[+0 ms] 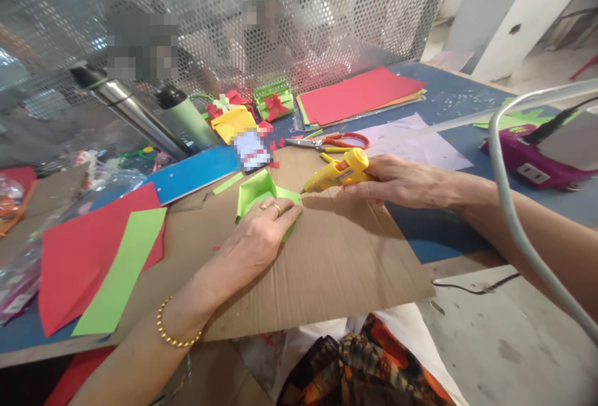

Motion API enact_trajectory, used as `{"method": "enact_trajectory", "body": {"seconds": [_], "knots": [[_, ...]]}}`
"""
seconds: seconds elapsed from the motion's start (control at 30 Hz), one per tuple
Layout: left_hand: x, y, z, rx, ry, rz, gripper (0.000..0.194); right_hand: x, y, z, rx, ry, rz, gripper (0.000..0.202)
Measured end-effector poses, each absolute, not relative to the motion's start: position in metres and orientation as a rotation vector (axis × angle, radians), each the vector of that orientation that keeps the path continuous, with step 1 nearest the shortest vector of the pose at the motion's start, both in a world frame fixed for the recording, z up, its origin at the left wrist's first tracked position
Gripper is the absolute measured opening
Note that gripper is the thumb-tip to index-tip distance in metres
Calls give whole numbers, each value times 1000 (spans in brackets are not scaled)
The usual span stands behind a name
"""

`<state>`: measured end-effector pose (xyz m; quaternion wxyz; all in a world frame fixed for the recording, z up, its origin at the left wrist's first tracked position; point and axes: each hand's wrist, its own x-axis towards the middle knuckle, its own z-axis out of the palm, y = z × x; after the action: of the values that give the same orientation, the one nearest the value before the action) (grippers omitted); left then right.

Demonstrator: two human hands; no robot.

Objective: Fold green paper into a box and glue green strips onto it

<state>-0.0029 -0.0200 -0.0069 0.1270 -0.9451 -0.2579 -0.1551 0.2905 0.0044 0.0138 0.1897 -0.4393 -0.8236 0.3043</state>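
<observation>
My right hand (397, 182) is closed around a yellow hot glue gun (339, 172). Its nozzle points left, at the right edge of a folded green paper box (256, 191). Whether the tip touches the paper I cannot tell. Over the front of that box lies my left hand (261, 228), fingers pressed together on the green paper and hiding part of it. Beneath both sits a brown cardboard sheet (346, 256). Red-handled scissors (331, 141) rest just behind the glue gun.
Red paper (88, 238) and a green strip (124, 269) lie at left. Behind stand a steel flask (135, 110), a green bottle (189, 116) and small paper boxes (233, 122). A paper stack (359, 94) is at the back. A purple power strip (537, 160) and a curved grey tube (502, 182) are at right.
</observation>
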Motion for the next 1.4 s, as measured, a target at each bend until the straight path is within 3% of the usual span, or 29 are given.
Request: {"method": "enact_trajectory", "body": {"seconds": [0.47, 1.0, 1.17, 1.4], "knots": [[-3, -26, -1, -2736, -762, -297, 39, 288, 1, 12, -1329, -2238, 930, 43], [3, -44, 12, -2642, -805, 109, 39, 288, 3, 8, -1143, -2224, 811, 31], [-11, -52, 19, -2804, -947, 70, 34, 290, 6, 1, -1091, -2224, 826, 27], [-19, -50, 12, -2796, -887, 67, 46, 291, 8, 2, -1188, -2198, 840, 28]]}}
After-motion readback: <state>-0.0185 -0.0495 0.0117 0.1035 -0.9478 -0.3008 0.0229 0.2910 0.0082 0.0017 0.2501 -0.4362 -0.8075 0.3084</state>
